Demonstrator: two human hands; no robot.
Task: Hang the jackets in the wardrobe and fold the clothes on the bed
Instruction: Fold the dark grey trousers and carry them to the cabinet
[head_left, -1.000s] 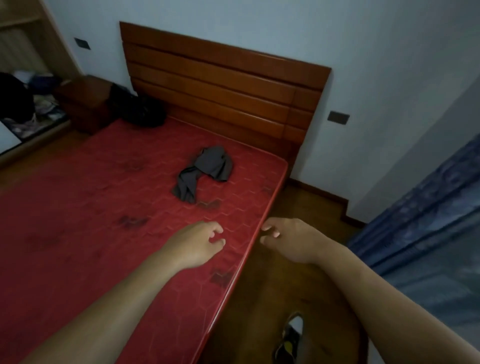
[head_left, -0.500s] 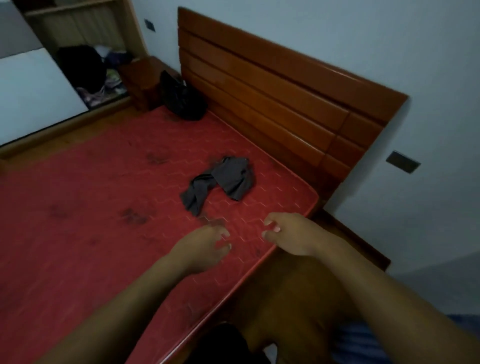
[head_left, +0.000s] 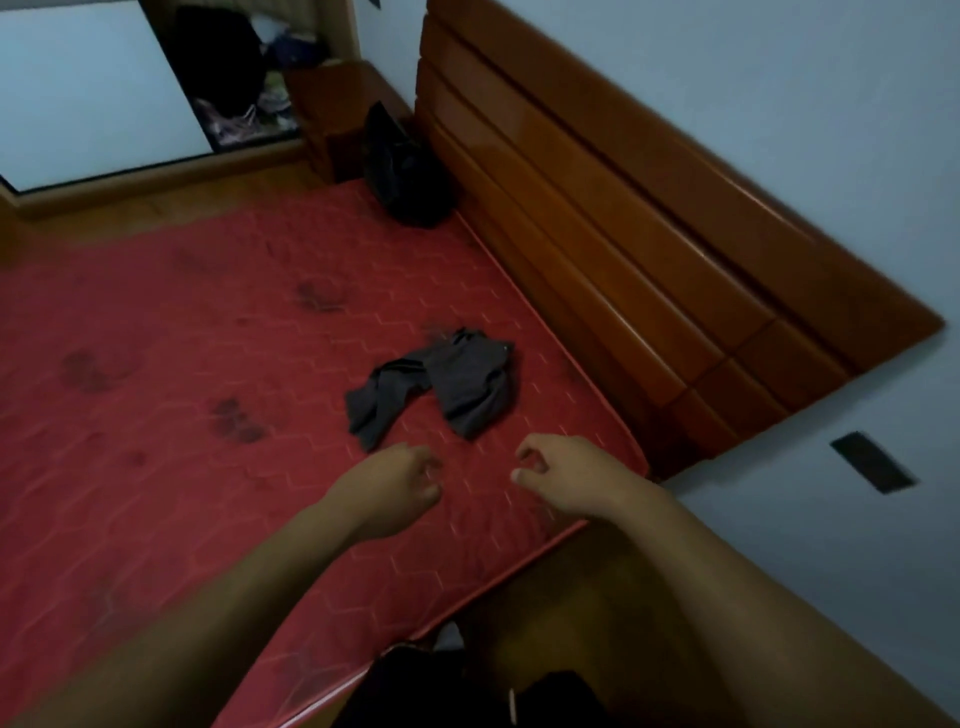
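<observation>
Red quilted mattress (head_left: 156, 415) under both my hands, w/ a crumpled dark grey garment (head_left: 447, 384) lying on it just far of my fingertips, toward the right edge, near the wooden headboard (head_left: 649, 234). My left hand (head_left: 389, 483) is over the mattress, fingers loosely curled, holding nothing. Its knuckles are close to the garment's near-left end; can't tell if they touch. My right hand (head_left: 566, 478) is beside it to the right, apart from it, fingers also loosely curled & empty.

Black bundle (head_left: 405, 176) sits at the far corner of the bed against the headboard, next to a wooden nightstand (head_left: 337, 104). Far left: wardrobe (head_left: 337, 26) open, dark clothes (head_left: 218, 57) inside, white door panel (head_left: 88, 93) left of the opening. Dark wall plate (head_left: 872, 462) on the right wall.
</observation>
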